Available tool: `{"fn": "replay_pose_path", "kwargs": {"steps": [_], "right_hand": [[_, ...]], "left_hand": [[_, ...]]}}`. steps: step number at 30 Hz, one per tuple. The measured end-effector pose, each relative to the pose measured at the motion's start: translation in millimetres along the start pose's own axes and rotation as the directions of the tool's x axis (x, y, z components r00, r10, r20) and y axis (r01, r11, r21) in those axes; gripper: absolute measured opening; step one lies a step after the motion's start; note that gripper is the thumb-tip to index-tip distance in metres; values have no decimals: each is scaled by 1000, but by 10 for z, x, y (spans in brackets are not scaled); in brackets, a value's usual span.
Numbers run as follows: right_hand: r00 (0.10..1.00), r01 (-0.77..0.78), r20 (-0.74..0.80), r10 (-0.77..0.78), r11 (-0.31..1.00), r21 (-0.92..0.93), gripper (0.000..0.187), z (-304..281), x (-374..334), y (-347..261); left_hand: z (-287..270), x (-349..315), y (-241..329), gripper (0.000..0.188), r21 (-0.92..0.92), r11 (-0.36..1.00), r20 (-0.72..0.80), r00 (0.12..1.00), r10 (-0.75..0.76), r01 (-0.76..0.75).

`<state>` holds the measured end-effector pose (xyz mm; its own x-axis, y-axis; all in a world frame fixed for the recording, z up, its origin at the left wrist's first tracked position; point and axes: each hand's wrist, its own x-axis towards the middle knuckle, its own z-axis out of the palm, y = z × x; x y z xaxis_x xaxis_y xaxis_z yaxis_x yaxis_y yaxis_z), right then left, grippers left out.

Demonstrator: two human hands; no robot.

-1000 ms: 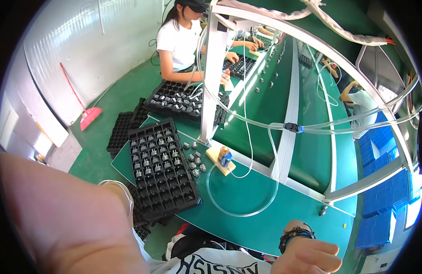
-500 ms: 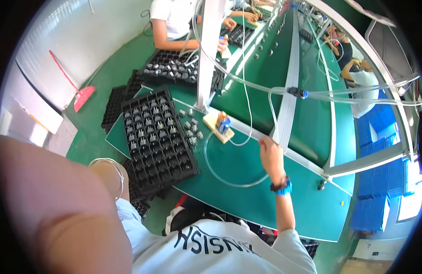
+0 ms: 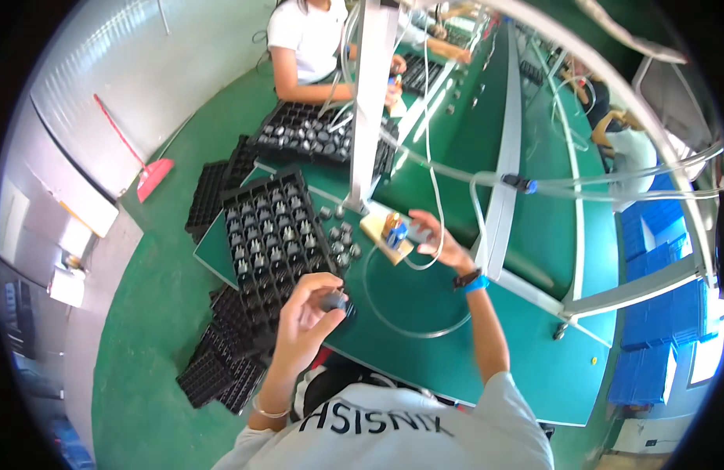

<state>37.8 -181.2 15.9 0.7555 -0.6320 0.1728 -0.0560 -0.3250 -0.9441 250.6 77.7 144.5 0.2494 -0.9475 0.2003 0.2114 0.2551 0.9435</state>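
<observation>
My left hand [image 3: 308, 312] pinches a small dark grey cylindrical part [image 3: 331, 301] between thumb and fingers, just over the near right edge of a black compartment tray [image 3: 261, 307]. Pronged metal parts [image 3: 265, 222] sit upright in the tray's farther pockets. My right hand [image 3: 435, 236] has its fingers spread and holds nothing I can see. It is beside a small blue and orange fixture [image 3: 394, 230] mounted on a pale wooden block [image 3: 373, 228]. A clear tube [image 3: 401, 332] loops on the green table below that hand. Several loose silver-grey parts [image 3: 344, 241] lie between tray and block.
A white metal post [image 3: 370, 117] rises behind the block. Clear air tubes [image 3: 597, 190] cross at the right. Beyond the post a person [image 3: 307, 47] works by another tray of parts [image 3: 307, 137]. Black trays [image 3: 213, 372] are stacked on the floor at left.
My left arm has swung in from the near left, and its hand now shows over the tray with a part. My right hand has moved left from the rail to the fixture, its fingers spreading.
</observation>
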Motion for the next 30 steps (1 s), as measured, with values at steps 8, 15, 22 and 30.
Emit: {"fn": "replay_pose_path", "kwargs": {"steps": [8, 15, 22, 30], "right_hand": [[976, 144, -79, -202, 877, -459, 77, 366, 187, -517], [931, 34, -289, -224, 840, -542, 44, 589, 291, -475], [808, 109, -572, -143, 990, -93, 17, 247, 559, 53], [678, -359, -622, -392, 561, -746, 24, -555, 855, 384]], "left_hand": [[-277, -427, -658, 24, -184, 940, -91, 948, -306, 287], [-207, -273, -554, 22, -72, 946, -57, 946, -320, 315], [-67, -171, -500, 25, -102, 941, -61, 943, -328, 321], [-58, -183, -518, 25, -119, 944, -92, 944, -318, 307]]}}
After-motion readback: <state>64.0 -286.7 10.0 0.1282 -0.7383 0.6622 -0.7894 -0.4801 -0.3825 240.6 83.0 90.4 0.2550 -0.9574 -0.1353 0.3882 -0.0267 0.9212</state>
